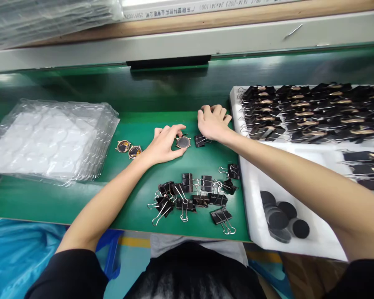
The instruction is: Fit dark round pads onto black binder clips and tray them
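Observation:
My left hand [166,144] has its thumb and bent fingers closed around the edge of a round watch case [183,142] with a dark grey face and a rose-gold rim. Two more watch cases, one [123,146] beside the other [135,152], lie left of that hand with dark and gold insides showing. Further right, my right hand [214,122] rests low over the green mat near the white tray, its fingers bent and apart. Its fingertips' undersides are hidden, and I see nothing in it. A black binder clip [200,140] lies just below its wrist.
Several black binder clips [201,201] lie in a loose group nearer me. The white foam tray [243,187] at right holds rows of clipped watch cases [305,113] and dark round discs [278,219]. Stacked clear plastic trays [52,139] stand at left. A ledge [174,50] runs behind.

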A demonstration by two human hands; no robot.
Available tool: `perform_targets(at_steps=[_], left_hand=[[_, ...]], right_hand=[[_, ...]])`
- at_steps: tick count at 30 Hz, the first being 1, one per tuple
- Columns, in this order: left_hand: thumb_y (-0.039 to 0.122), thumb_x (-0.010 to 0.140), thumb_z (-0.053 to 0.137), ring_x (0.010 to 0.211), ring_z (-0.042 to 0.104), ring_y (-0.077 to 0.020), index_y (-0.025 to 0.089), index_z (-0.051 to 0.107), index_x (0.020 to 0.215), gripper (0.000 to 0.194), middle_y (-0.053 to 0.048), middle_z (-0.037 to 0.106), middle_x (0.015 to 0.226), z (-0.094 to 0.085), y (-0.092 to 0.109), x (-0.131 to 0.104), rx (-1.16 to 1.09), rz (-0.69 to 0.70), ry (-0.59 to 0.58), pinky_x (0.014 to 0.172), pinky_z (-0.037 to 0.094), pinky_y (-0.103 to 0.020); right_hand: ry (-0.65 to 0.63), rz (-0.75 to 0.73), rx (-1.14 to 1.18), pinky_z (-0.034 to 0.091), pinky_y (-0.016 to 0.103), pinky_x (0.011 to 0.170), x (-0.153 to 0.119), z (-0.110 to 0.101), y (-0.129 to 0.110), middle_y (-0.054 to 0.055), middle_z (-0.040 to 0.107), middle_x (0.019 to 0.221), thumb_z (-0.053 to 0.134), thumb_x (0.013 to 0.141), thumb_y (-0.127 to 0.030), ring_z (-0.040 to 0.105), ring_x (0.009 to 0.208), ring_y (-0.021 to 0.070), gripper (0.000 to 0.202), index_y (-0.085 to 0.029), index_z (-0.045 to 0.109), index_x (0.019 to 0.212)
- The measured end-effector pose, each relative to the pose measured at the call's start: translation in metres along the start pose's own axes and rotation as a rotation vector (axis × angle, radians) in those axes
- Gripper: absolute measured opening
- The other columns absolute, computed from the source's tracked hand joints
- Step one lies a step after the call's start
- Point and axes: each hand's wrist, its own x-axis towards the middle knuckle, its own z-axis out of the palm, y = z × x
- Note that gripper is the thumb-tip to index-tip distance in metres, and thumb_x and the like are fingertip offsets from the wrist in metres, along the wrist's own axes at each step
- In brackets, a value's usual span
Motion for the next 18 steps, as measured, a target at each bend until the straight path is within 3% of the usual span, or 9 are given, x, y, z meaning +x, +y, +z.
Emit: perform_targets(at_steps=[5,11,18], left_hand=[[0.035,0.09,0.064,0.108,0.061,-0.0257,0.023,0.04,0.138,0.055,-0.006,0.066,0.12,0.004,0.006,0.003,-0.065,-0.025,-0.004,0.096,0.032,-0.04],[0.035,0.092,0.063,0.106,0.063,-0.0258,0.024,0.037,0.139,0.054,-0.008,0.065,0.124,0.007,0.006,0.007,-0.093,-0.02,-0.015,0.098,0.033,-0.041],[0.035,0.092,0.064,0.105,0.063,-0.0239,0.023,0.034,0.142,0.059,-0.008,0.064,0.125,0.015,0.013,0.015,-0.111,-0.011,-0.012,0.1,0.037,-0.041]], right_hand=[[0.041,0.044,-0.004,0.029,0.064,0.107,0.003,0.007,0.011,0.021,0.045,0.14,0.027,0.105,-0.041,0.037,0.134,0.0385,0.044,-0.019,0.051,0.135],[0.138,-0.064,-0.017,0.028,0.069,0.104,0.003,0.016,0.021,0.025,0.04,0.143,0.035,0.102,-0.037,0.035,0.135,0.0425,0.045,-0.015,0.047,0.139],[0.152,-0.079,-0.009,0.027,0.072,0.104,0.004,0.019,0.026,0.024,0.038,0.141,0.037,0.101,-0.03,0.033,0.134,0.0432,0.044,-0.014,0.045,0.14]])
